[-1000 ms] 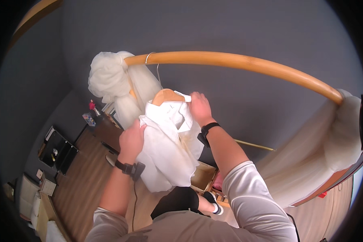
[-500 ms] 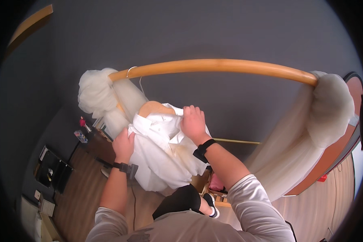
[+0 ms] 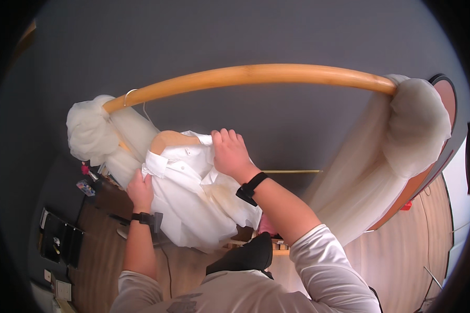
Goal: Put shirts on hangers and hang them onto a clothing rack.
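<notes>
A white button-up shirt (image 3: 190, 211) hangs on a wooden clothes hanger (image 3: 175, 139), whose metal hook (image 3: 128, 97) loops over the left part of a wooden rail (image 3: 250, 74). My left hand (image 3: 140, 191) is closed on the shirt's left edge, just below the collar. Up at the other shoulder, my right hand (image 3: 231, 152) grips the fabric, thumb hidden from sight. Between my hands the shirt front lies partly open, buttons showing. A tan patch marks the cloth lower down on the right.
Sheer whitish fabric is bunched round both rail ends, a left bundle (image 3: 92, 129) and a right bundle (image 3: 419, 125). A thin gold bar (image 3: 292, 171) runs below the rail. A large oval mirror (image 3: 446, 99) stands at the right. A dark cable (image 3: 168, 266) crosses the wooden floor.
The view has shifted, so the rail, shirt and both hands sit further left. Both hands keep their hold on the shirt, which stays on its hanger.
</notes>
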The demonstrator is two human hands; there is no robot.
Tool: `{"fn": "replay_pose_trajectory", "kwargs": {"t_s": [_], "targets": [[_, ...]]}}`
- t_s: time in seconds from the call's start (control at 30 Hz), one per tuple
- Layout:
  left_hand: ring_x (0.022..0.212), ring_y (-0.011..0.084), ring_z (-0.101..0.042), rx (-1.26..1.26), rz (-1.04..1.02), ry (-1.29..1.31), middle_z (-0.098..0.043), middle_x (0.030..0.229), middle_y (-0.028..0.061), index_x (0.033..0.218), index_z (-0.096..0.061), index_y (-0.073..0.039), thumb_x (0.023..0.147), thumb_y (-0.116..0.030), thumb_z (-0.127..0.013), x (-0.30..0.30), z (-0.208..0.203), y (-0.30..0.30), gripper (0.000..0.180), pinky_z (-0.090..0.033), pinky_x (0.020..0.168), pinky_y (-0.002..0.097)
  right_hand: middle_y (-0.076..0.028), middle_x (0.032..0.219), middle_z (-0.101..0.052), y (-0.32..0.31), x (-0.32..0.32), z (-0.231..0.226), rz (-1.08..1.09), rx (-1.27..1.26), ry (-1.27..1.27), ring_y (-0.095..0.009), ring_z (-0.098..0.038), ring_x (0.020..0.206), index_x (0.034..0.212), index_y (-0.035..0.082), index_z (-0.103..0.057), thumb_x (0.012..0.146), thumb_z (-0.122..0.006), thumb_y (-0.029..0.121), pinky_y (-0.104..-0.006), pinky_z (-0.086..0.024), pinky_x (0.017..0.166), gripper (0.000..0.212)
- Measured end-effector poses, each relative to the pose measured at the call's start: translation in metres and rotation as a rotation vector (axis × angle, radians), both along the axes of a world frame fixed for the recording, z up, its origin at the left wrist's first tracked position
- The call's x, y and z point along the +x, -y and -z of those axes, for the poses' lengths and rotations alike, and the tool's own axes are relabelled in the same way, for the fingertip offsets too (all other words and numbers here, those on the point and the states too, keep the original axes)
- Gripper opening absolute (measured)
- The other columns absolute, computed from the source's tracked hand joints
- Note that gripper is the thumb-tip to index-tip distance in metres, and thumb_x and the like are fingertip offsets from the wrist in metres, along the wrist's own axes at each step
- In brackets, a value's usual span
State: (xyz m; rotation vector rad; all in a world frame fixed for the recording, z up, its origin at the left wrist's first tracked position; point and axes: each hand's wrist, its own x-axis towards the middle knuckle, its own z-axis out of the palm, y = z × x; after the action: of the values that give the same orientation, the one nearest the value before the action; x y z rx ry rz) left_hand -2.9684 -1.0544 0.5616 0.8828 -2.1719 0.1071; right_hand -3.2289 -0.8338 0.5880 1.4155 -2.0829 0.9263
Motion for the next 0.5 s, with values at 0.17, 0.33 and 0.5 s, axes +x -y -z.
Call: {"fn": "replay_pose_trajectory", "kwargs": {"t_s": [0.17,0.33,0.5], "targets": [[0.086,0.0496,-0.062,0.048,0.034,-0.04,-0.066,0.087,0.0251,0.098,-0.061,-0.003,0.091,-0.02,-0.065,-0.008,0.008,0.007,0.019,-0.048,0.07,0.0543,-0.013,0.11,-0.059,-0.006,0.0,0.0,0.033,0.053,-0.026,-0.031,-0.057,0.107,0.127,0.001,-0.056,0.082,-0.057,0.003,-0.0425,-0.044,0.094,0.045],[0.083,0.05,-0.06,-0.008,0.103,-0.091,-0.063,0.085,0.0252,0.094,-0.058,-0.001,0.088,-0.022,-0.068,-0.01,0.007,0.012,0.024,-0.046,0.07,0.0565,-0.012,0.109,-0.058,-0.02,0.002,0.0,-0.001,-0.02,-0.027,-0.031,-0.056,0.106,0.133,0.0,-0.054,0.082,-0.057,0.0,-0.0417,-0.044,0.094,0.052],[0.086,0.0491,-0.059,0.021,0.155,-0.108,-0.062,0.087,0.0257,0.094,-0.058,0.0,0.088,-0.021,-0.069,-0.006,0.003,0.013,0.024,-0.046,0.071,0.055,-0.018,0.126,-0.056,-0.055,0.011,-0.003,-0.119,-0.087,0.019,-0.036,-0.054,0.12,0.141,0.0,-0.048,0.083,-0.065,0.005,-0.0468,-0.042,0.105,0.061]]}}
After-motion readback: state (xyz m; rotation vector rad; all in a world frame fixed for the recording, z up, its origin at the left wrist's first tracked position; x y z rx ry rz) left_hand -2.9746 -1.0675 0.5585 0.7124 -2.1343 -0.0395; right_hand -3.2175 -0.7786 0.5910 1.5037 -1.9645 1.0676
